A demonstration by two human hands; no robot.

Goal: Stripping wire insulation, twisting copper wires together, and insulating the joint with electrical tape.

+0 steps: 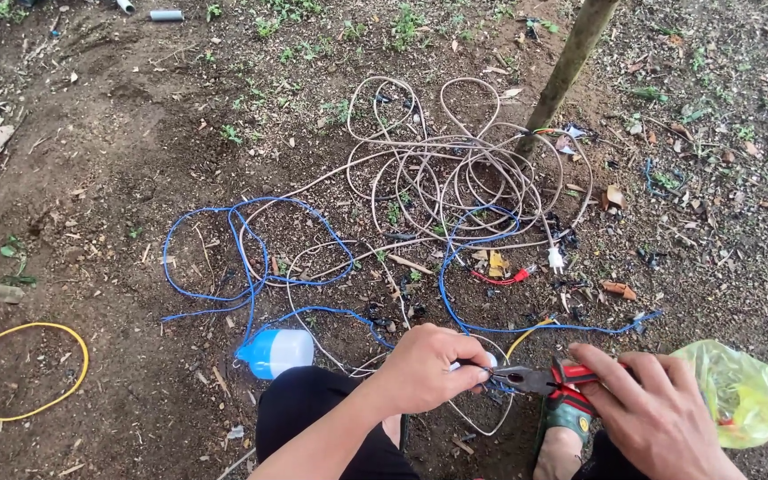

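My left hand (427,366) is closed around a pale cable end, pinched right at the jaws of a pair of pliers (535,377). The pliers have red handles, and my right hand (655,413) grips those handles. A white-and-blue lamp bulb (276,351) lies on the soil just left of my knee, joined to a blue wire (242,258). A tangled beige cable (437,169) with a white plug (556,259) spreads over the ground ahead.
Bare dirt with leaves and weeds. A thin tree trunk (566,67) rises at the upper right. A yellow wire loop (20,369) lies far left. A yellow-green plastic bag (740,391) sits beside my right hand. My sandalled foot (564,418) is below the pliers.
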